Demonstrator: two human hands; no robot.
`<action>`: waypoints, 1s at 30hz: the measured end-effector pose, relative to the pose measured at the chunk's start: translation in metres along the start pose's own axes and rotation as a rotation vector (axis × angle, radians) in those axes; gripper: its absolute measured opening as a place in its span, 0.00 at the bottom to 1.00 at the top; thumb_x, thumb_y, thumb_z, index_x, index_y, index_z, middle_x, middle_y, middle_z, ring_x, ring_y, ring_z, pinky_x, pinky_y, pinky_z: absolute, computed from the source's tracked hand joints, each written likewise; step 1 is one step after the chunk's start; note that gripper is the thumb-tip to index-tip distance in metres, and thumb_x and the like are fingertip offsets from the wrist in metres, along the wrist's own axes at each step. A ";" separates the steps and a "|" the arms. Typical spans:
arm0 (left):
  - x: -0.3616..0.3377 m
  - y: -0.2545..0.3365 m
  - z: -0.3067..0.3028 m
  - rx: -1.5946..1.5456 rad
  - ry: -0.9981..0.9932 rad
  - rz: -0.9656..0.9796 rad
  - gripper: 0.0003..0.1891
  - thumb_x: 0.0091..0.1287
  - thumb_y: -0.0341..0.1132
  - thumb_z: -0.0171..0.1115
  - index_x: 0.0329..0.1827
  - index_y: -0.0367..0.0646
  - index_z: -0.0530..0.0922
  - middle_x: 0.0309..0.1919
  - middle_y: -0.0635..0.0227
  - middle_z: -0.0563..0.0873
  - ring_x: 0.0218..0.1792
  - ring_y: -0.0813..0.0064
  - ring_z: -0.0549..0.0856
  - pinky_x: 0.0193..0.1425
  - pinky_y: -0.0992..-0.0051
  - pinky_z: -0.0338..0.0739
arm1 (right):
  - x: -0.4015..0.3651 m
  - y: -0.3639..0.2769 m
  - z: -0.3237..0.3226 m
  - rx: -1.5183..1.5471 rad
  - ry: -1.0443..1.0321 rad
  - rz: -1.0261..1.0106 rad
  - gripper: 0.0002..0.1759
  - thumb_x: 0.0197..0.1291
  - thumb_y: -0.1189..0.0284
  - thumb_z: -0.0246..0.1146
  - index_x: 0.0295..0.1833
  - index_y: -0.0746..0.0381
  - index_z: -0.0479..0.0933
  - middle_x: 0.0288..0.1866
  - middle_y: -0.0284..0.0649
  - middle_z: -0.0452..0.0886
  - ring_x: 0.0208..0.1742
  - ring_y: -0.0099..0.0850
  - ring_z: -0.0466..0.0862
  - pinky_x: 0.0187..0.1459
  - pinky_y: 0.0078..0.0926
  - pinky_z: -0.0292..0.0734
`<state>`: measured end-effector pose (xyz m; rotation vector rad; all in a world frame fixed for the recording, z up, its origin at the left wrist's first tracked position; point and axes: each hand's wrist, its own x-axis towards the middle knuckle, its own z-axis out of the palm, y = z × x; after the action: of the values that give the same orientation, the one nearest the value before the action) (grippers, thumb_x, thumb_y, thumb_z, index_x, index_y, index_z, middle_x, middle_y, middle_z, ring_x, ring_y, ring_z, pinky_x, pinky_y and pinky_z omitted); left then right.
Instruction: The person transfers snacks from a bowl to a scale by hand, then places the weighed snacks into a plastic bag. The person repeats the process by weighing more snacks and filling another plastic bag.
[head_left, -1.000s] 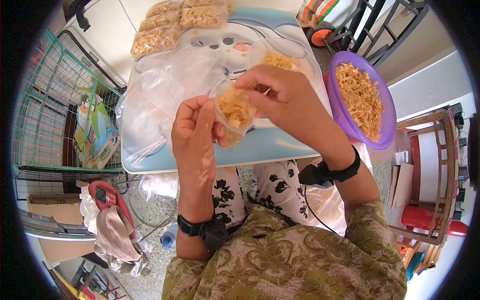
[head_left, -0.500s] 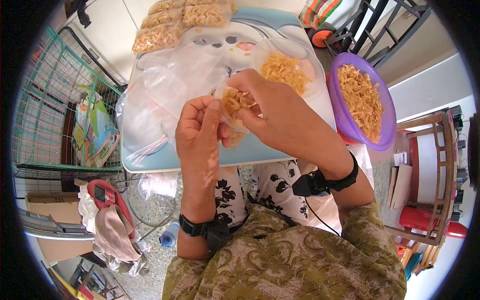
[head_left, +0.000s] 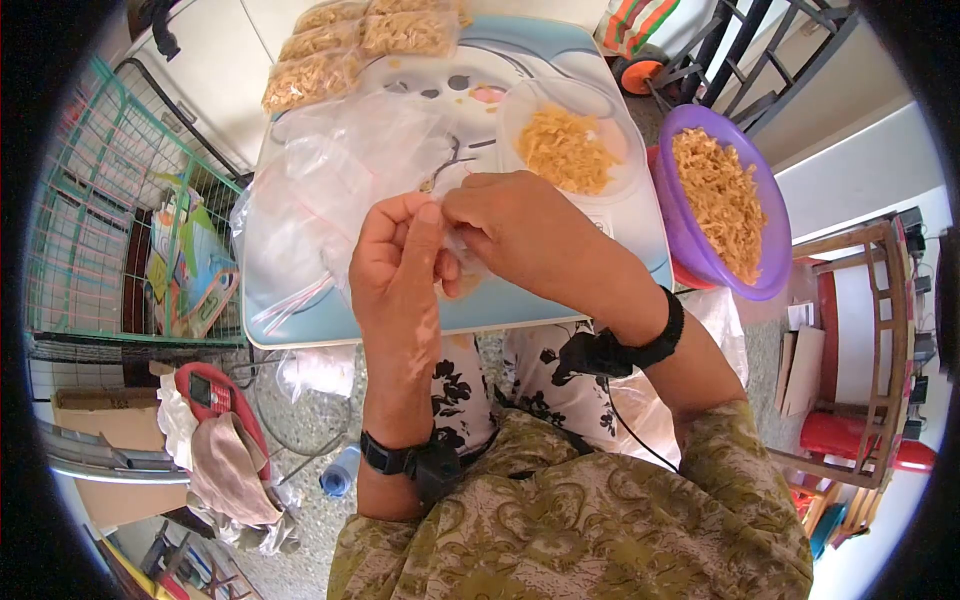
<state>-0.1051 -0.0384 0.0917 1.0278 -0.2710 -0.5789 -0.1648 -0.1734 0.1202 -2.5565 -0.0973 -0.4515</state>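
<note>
My left hand (head_left: 398, 255) is closed at the near middle of the table, thumb and forefinger pinching the rim of a small clear plastic bag (head_left: 464, 278). My right hand (head_left: 530, 225) is closed too, its fingertips meeting the left ones at the bag's upper edge. Most of the bag is hidden behind my hands, and the yellowish chips in it barely show. Beyond the right hand, a clear round plate (head_left: 512, 112) bears loose yellow chips (head_left: 568, 152). A pile of flat clear bags (head_left: 335, 150) lies beyond my left hand.
Several filled bags (head_left: 312, 78) sit at the table's far left. A purple basin (head_left: 676, 225) heaped with chips (head_left: 718, 195) stands off the right edge. On the left is a green wire cage (head_left: 130, 335); a red stool (head_left: 262, 440) with a phone and cloth is nearby.
My right hand has come out of the bag's mouth, where it was among the chips. It has turned over and now pinches the bag's edge beside my left hand.
</note>
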 end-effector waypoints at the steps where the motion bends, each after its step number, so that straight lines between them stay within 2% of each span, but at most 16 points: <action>1: 0.000 0.000 0.000 -0.001 0.010 -0.003 0.09 0.73 0.37 0.62 0.47 0.41 0.78 0.26 0.75 0.78 0.22 0.86 0.72 0.24 0.82 0.66 | 0.001 -0.001 0.000 -0.033 0.012 0.042 0.09 0.58 0.70 0.60 0.30 0.64 0.78 0.29 0.51 0.81 0.36 0.52 0.82 0.38 0.46 0.76; 3: 0.001 0.000 -0.002 -0.003 0.019 -0.006 0.09 0.73 0.37 0.62 0.46 0.41 0.78 0.25 0.75 0.77 0.22 0.86 0.72 0.23 0.82 0.66 | 0.000 -0.003 -0.001 -0.063 0.022 0.083 0.08 0.58 0.71 0.60 0.30 0.64 0.78 0.30 0.50 0.81 0.36 0.52 0.82 0.38 0.46 0.76; 5: 0.002 0.001 -0.006 -0.002 0.033 -0.006 0.08 0.73 0.37 0.62 0.46 0.41 0.78 0.25 0.75 0.77 0.22 0.86 0.72 0.23 0.82 0.65 | -0.002 -0.004 -0.006 0.072 0.049 0.147 0.04 0.62 0.75 0.61 0.41 0.64 0.77 0.33 0.45 0.81 0.34 0.39 0.83 0.37 0.31 0.77; 6: 0.003 0.002 -0.007 -0.001 0.048 0.002 0.08 0.73 0.37 0.62 0.46 0.41 0.77 0.25 0.75 0.77 0.22 0.86 0.72 0.23 0.82 0.65 | -0.004 -0.005 -0.007 0.074 0.049 0.146 0.04 0.62 0.75 0.61 0.41 0.64 0.77 0.33 0.45 0.81 0.34 0.39 0.83 0.37 0.31 0.77; 8: 0.004 0.002 -0.009 -0.001 0.061 0.009 0.08 0.73 0.37 0.62 0.46 0.41 0.77 0.25 0.75 0.77 0.22 0.86 0.72 0.23 0.83 0.65 | -0.009 -0.006 -0.011 0.276 0.106 0.220 0.05 0.65 0.74 0.61 0.43 0.64 0.75 0.33 0.41 0.81 0.34 0.30 0.84 0.37 0.27 0.76; 11: 0.006 0.001 -0.013 -0.022 0.082 0.017 0.09 0.73 0.37 0.62 0.47 0.41 0.77 0.25 0.74 0.77 0.22 0.86 0.72 0.23 0.83 0.65 | -0.016 -0.007 -0.016 0.264 0.121 0.236 0.06 0.66 0.75 0.60 0.46 0.64 0.74 0.33 0.38 0.81 0.32 0.25 0.83 0.37 0.25 0.76; 15: 0.006 0.002 -0.015 -0.042 0.081 0.032 0.09 0.73 0.37 0.62 0.47 0.40 0.76 0.26 0.74 0.78 0.22 0.86 0.73 0.23 0.84 0.65 | -0.023 -0.009 -0.026 0.154 0.095 0.141 0.06 0.66 0.74 0.61 0.45 0.64 0.75 0.36 0.40 0.80 0.34 0.29 0.83 0.38 0.26 0.77; 17: 0.006 0.002 -0.016 -0.045 0.087 0.031 0.09 0.73 0.37 0.62 0.47 0.40 0.76 0.26 0.74 0.78 0.23 0.86 0.73 0.23 0.84 0.65 | -0.027 -0.006 -0.024 0.090 -0.004 0.041 0.07 0.64 0.74 0.64 0.46 0.63 0.75 0.40 0.40 0.79 0.39 0.33 0.83 0.39 0.28 0.77; 20: 0.007 0.001 -0.017 -0.065 0.065 0.066 0.09 0.73 0.37 0.62 0.47 0.40 0.77 0.26 0.74 0.77 0.22 0.86 0.73 0.23 0.83 0.64 | -0.030 -0.014 -0.024 0.133 -0.033 0.002 0.10 0.61 0.73 0.66 0.46 0.61 0.76 0.43 0.41 0.79 0.42 0.38 0.82 0.41 0.30 0.78; 27: 0.004 0.003 -0.008 0.010 0.096 0.045 0.09 0.73 0.36 0.61 0.47 0.39 0.77 0.24 0.75 0.77 0.21 0.87 0.71 0.23 0.84 0.62 | -0.026 -0.015 -0.014 0.033 -0.031 -0.093 0.11 0.58 0.72 0.68 0.45 0.61 0.77 0.43 0.40 0.78 0.42 0.40 0.81 0.41 0.33 0.78; 29: 0.002 0.005 -0.006 0.052 0.095 0.051 0.08 0.73 0.35 0.61 0.47 0.39 0.78 0.24 0.75 0.77 0.21 0.87 0.71 0.23 0.84 0.62 | -0.025 -0.015 -0.014 -0.061 -0.089 -0.099 0.11 0.59 0.67 0.64 0.43 0.62 0.76 0.41 0.43 0.77 0.43 0.43 0.82 0.39 0.40 0.80; 30: 0.001 0.006 -0.004 0.106 0.093 0.065 0.08 0.73 0.35 0.61 0.47 0.39 0.78 0.24 0.75 0.77 0.21 0.87 0.70 0.23 0.85 0.62 | -0.024 -0.016 -0.013 -0.061 -0.089 -0.097 0.11 0.59 0.67 0.64 0.43 0.62 0.76 0.41 0.43 0.77 0.43 0.43 0.82 0.39 0.40 0.80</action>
<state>-0.1006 -0.0330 0.0950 1.1409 -0.2544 -0.4604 -0.1944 -0.1663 0.1306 -2.6402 -0.2444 -0.3818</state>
